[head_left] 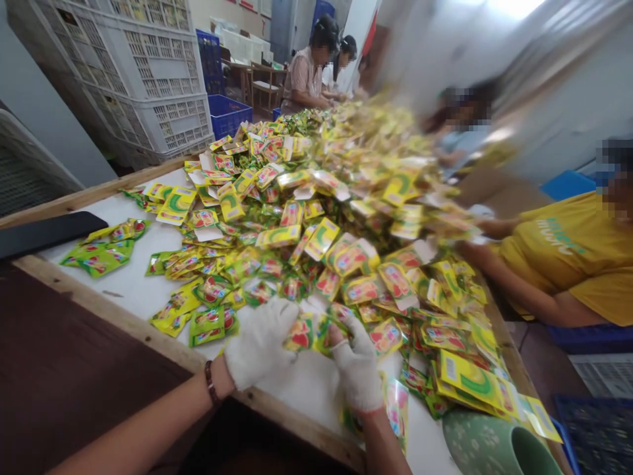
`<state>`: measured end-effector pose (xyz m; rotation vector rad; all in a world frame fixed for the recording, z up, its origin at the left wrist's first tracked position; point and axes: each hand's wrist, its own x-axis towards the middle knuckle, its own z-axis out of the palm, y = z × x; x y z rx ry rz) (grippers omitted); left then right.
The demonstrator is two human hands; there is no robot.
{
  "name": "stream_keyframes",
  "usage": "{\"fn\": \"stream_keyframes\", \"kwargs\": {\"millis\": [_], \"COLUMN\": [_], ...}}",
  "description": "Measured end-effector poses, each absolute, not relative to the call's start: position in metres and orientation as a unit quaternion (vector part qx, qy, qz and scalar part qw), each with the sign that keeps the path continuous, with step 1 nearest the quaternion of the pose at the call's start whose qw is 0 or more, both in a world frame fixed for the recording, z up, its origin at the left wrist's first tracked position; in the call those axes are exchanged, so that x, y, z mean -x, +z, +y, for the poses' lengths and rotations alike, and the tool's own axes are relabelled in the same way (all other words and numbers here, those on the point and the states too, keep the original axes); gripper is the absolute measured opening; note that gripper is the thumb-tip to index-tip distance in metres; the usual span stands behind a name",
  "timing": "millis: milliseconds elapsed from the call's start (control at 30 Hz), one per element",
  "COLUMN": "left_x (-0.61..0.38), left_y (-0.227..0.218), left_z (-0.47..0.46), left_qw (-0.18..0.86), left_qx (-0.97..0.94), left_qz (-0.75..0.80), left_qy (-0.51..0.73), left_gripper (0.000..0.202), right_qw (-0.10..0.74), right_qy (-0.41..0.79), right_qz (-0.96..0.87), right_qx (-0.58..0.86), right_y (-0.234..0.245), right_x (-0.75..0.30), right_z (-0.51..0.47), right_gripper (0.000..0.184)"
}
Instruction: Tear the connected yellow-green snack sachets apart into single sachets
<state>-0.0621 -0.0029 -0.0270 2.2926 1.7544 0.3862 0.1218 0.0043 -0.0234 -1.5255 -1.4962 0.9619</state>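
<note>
Both hands are at the near edge of a large heap of small yellow, green and red packets and flat boxes. My left hand (262,346), in a white glove and slightly blurred, is closed with its thumb and fingers around the edge of a small packet (299,334). Close by on the right, my gloved right hand (357,363) has bare fingertips and pinches a green-and-yellow packet (322,328). Its exact grip is partly hidden. Several packets (213,324) lie left of my left hand. A watermelon-printed packet (387,338) rests just beyond my right hand.
A wooden rim (119,307) borders the white tabletop. A black phone-like slab (49,232) lies at left; a green flowered cup (487,439) lies tipped at lower right. White crates (163,86) stand stacked behind. A person in a yellow shirt (568,257) sits at right; others work farther back.
</note>
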Motion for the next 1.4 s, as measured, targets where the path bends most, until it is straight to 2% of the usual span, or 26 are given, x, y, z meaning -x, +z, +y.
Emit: {"fn": "stream_keyframes", "kwargs": {"millis": [167,267,400,533,633,700,767,900,1000,1067,1133,1233,1300,1400], "left_x": [0.075,0.075,0.067,0.068,0.07,0.069,0.067,0.064,0.064,0.063,0.059,0.05,0.045,0.044], "left_y": [-0.024,-0.027,-0.032,-0.037,-0.04,-0.041,-0.042,-0.042,-0.041,-0.04,-0.038,-0.034,-0.029,-0.026], "left_z": [0.0,0.0,-0.003,-0.006,-0.008,-0.009,-0.011,-0.013,-0.014,-0.015,-0.017,-0.02,-0.02,-0.015], "left_qw": [0.11,0.118,0.119,0.102,0.079,0.07,0.073,0.09,0.093,0.092,0.095,0.129,0.196,0.366], "left_qx": [-0.853,-0.875,-0.841,-0.825,-0.844,-0.857,-0.86,-0.863,-0.867,-0.868,-0.863,-0.842,-0.817,-0.742], "left_qz": [0.496,0.452,0.508,0.54,0.518,0.499,0.495,0.489,0.483,0.481,0.486,0.51,0.518,0.518], "left_qy": [0.117,0.125,0.146,0.134,0.116,0.108,0.103,0.087,0.08,0.083,0.094,0.121,0.162,0.218], "left_gripper": [0.045,0.045,0.031,0.037,0.042,0.044,0.048,0.05,0.048,0.046,0.044,0.042,0.043,0.018], "right_qw": [0.291,0.29,0.296,0.284,0.264,0.278,0.292,0.245,0.198,0.18,0.165,0.157,0.145,0.112], "right_qy": [0.406,0.34,0.282,0.401,0.485,0.463,0.432,0.471,0.554,0.638,0.708,0.73,0.693,0.61], "right_qz": [-0.674,-0.696,-0.705,-0.66,-0.609,-0.61,-0.622,-0.612,-0.542,-0.502,-0.483,-0.488,-0.505,-0.557], "right_qx": [0.544,0.561,0.58,0.569,0.57,0.581,0.584,0.587,0.6,0.556,0.487,0.453,0.494,0.552], "right_y": [-0.018,-0.02,-0.02,-0.012,-0.008,-0.008,-0.009,-0.006,0.0,0.003,0.003,0.0,-0.004,-0.007], "right_x": [-0.122,-0.116,-0.111,-0.122,-0.129,-0.128,-0.123,-0.117,-0.118,-0.12,-0.122,-0.123,-0.124,-0.124], "right_z": [0.004,0.001,-0.003,-0.004,-0.005,-0.005,-0.006,-0.007,-0.008,-0.011,-0.013,-0.012,-0.008,-0.003], "right_gripper": [0.019,0.018,0.023,0.027,0.017,0.01,0.013,0.015,0.018,0.019,0.027,0.036,0.033,0.017]}}
